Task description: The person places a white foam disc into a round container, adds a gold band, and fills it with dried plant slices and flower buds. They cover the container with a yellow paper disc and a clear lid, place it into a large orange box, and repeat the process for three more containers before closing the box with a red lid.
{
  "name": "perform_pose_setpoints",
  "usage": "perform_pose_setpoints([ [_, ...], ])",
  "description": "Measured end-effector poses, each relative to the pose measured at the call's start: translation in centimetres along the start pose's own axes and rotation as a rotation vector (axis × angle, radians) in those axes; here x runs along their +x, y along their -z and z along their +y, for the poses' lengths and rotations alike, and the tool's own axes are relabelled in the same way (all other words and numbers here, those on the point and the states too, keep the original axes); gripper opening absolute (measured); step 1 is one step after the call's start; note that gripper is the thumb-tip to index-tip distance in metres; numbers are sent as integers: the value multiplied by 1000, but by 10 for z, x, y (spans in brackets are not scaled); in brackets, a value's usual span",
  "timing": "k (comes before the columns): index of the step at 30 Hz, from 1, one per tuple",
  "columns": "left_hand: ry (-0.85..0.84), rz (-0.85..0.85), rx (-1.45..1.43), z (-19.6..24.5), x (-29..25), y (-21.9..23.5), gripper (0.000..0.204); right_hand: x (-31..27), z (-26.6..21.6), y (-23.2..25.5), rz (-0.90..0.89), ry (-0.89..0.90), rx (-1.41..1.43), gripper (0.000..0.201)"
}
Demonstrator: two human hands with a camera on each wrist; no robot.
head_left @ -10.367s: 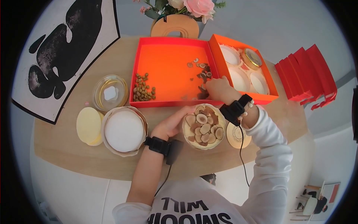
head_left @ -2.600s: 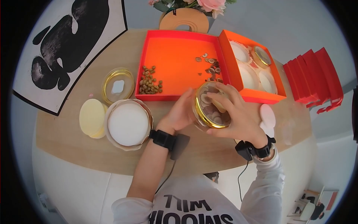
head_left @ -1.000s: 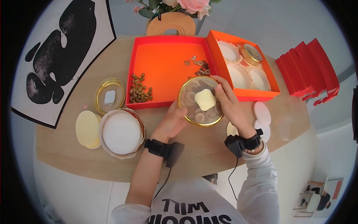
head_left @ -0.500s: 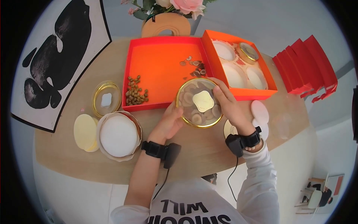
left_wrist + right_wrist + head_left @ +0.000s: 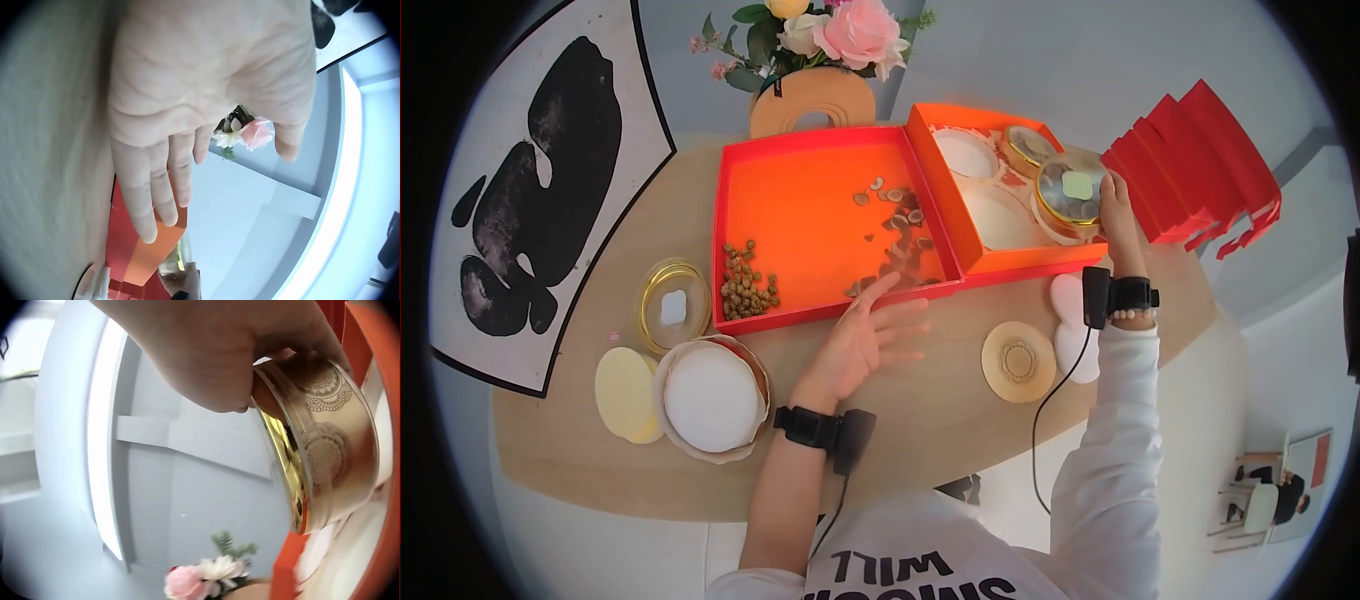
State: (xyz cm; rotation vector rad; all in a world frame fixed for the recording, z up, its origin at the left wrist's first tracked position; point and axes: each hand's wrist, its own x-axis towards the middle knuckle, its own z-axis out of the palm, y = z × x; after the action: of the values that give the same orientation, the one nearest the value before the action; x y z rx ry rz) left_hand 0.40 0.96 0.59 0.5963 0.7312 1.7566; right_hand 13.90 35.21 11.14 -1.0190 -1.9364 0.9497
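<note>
The right hand grips a round clear jar with a gold-edged lid over the right box's front right recess. In the right wrist view, the right hand has its thumb and fingers around the tilted jar, whose side carries a lace-like pattern. Palm up and fingers spread, the left hand holds nothing near the front edge of the large red tray; the left wrist view shows the same empty left hand. Another gold-lidded jar sits in the orange box.
Green-brown pieces and dark slices lie in the tray. Left on the table are a clear lid, yellow discs and a paper-lined round container. A tan disc, pink discs and red bags stand right.
The right hand has carried the lidded jar away from the left hand, rightward and back to the orange box. The left hand has let go and its fingers have spread.
</note>
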Motion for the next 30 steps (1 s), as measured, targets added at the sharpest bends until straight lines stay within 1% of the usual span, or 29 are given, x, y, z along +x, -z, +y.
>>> perform_pose_setpoints([
  [5,11,27,-67,2,0,1,69,54,85,-3,62,10,-229,43],
  [7,20,45,-64,1,0,1,68,56,83,-5,48,-30,-334,43],
  [9,28,47,-77,1,1,1,67,56,79,-1,6,-107,-449,44],
  [12,36,42,-107,1,1,2,66,46,77,3,11,11,-1102,48],
  [15,37,41,-114,1,2,2,66,38,74,-2,-5,104,-922,44],
  [21,44,52,-120,1,1,2,66,35,58,-6,-118,25,-924,40],
  [24,45,45,-126,1,0,1,65,60,83,-3,-286,226,-1292,51],
  [27,43,37,-144,0,1,3,65,36,45,-17,-139,-92,-1040,67],
  [30,38,37,-155,0,1,4,64,42,49,-18,-202,-165,-996,82],
])
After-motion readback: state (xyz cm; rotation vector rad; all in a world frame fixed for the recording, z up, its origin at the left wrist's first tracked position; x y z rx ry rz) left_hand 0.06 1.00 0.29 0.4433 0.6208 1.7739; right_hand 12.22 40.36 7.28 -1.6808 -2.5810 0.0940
